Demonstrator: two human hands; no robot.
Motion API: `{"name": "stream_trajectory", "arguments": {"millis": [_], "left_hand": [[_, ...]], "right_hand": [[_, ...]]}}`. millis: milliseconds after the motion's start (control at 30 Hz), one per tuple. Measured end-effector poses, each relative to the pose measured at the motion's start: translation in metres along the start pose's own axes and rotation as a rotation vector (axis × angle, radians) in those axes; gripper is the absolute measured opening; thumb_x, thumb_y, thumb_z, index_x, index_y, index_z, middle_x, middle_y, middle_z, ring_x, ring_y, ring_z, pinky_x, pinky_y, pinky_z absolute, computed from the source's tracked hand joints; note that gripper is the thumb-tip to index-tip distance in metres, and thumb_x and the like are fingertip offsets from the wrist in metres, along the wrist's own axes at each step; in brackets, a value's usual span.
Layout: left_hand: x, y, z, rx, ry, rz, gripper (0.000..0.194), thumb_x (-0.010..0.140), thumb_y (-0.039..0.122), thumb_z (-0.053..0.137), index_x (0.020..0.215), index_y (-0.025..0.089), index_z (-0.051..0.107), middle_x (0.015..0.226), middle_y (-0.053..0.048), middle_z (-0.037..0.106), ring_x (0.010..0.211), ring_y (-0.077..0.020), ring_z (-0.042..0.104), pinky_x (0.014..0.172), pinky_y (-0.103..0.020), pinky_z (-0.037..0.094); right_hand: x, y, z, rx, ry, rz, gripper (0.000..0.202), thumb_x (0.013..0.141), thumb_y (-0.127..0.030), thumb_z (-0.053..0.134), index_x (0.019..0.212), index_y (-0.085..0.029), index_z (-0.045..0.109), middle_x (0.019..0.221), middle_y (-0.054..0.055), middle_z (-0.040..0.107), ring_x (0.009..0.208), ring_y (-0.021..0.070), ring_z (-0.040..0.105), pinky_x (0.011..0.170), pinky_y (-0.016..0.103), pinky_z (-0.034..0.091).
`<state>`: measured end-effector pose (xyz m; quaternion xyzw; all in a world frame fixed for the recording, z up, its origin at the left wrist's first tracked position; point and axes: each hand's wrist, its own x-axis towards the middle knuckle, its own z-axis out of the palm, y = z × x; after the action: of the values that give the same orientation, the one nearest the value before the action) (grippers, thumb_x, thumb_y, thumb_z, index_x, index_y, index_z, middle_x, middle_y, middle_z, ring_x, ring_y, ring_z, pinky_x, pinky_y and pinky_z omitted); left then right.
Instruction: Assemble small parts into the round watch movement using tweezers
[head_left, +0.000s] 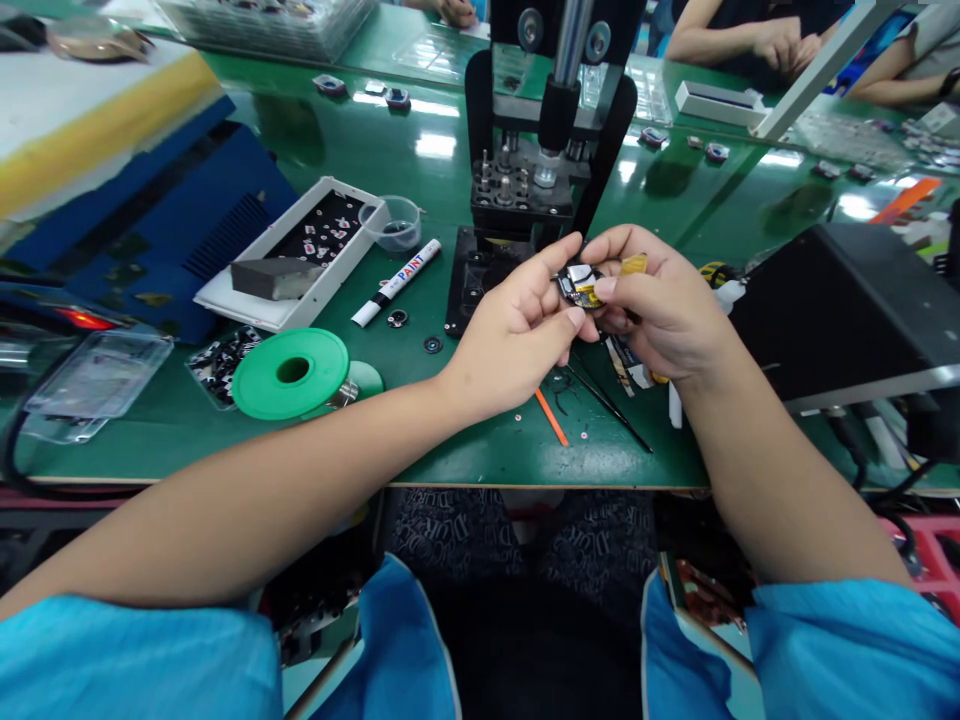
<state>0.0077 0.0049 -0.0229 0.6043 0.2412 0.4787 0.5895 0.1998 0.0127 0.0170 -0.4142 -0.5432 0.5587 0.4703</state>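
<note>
Close to the front of the press, my left hand (pixel 517 325) is closed on the edge of a small round black electronic assembly (pixel 577 284) with a silver part and yellow tape in it. My right hand (pixel 667 305) pinches at the assembly's right side, thumb on top near the yellow film. A tab of amber film (pixel 634 264) sticks up by its index finger. What lies under the fingertips is hidden. Below the hands are a black thin tool (pixel 609 408) and an orange stick (pixel 553 417). Part of a flat printed piece (pixel 621 362) shows beneath my right hand.
A metal press (pixel 525 190) stands behind the hands. On the left lie a paint marker (pixel 397 282), a green solder spool (pixel 259 375), a white tray (pixel 330 275) with tiny parts and a clear cup (pixel 397 235). A black box (pixel 847 310) stands right. Other people's hands (pixel 784 45) are beyond.
</note>
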Motion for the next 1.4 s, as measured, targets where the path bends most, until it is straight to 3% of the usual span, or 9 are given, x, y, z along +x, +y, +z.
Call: {"name": "stream_trajectory", "arguments": {"millis": [467,800,1067,1300,1400], "left_hand": [[0.001,-0.001,-0.001,-0.012,0.013,-0.018,0.058,0.106,0.023,0.069,0.163,0.023,0.063,0.092,-0.003,0.082,0.065,-0.0139,0.069,0.065,-0.029,0.06],[0.002,-0.005,-0.002,-0.049,0.042,-0.037,0.049,0.107,0.025,0.066,0.155,0.031,0.071,0.091,-0.002,0.082,0.064,-0.0156,0.071,0.061,-0.03,0.058],[0.003,-0.004,-0.001,-0.048,0.073,-0.049,0.049,0.106,0.022,0.063,0.153,0.03,0.074,0.088,-0.001,0.082,0.065,-0.015,0.072,0.061,-0.029,0.059],[0.003,0.004,0.001,-0.041,0.077,-0.054,0.046,0.107,0.02,0.062,0.152,0.02,0.072,0.09,-0.004,0.084,0.065,-0.0135,0.071,0.066,-0.028,0.062],[0.003,0.005,0.003,-0.042,0.105,-0.057,0.038,0.109,0.019,0.059,0.143,0.02,0.075,0.089,-0.003,0.083,0.064,-0.0128,0.07,0.064,-0.026,0.06]], "right_hand": [[0.0,0.0,0.001,-0.015,0.012,-0.012,0.034,0.078,-0.024,0.088,0.104,-0.025,0.065,0.077,-0.004,0.064,0.058,0.0101,0.055,0.048,0.023,0.027],[-0.002,-0.004,0.004,-0.014,0.029,-0.029,0.033,0.075,-0.025,0.088,0.099,-0.026,0.065,0.075,-0.005,0.062,0.057,0.0102,0.048,0.048,0.027,0.026],[-0.003,-0.003,0.005,-0.026,0.03,-0.061,0.032,0.075,-0.022,0.086,0.099,-0.026,0.066,0.073,-0.006,0.057,0.057,0.0099,0.042,0.051,0.029,0.025],[-0.003,-0.001,0.004,-0.027,0.031,-0.118,0.028,0.075,-0.016,0.078,0.098,-0.026,0.066,0.076,-0.006,0.057,0.059,0.0102,0.043,0.055,0.028,0.03],[-0.005,0.0,0.003,-0.054,0.023,-0.133,0.027,0.077,-0.013,0.076,0.098,-0.026,0.066,0.076,-0.005,0.057,0.062,0.012,0.045,0.058,0.028,0.033]]}}
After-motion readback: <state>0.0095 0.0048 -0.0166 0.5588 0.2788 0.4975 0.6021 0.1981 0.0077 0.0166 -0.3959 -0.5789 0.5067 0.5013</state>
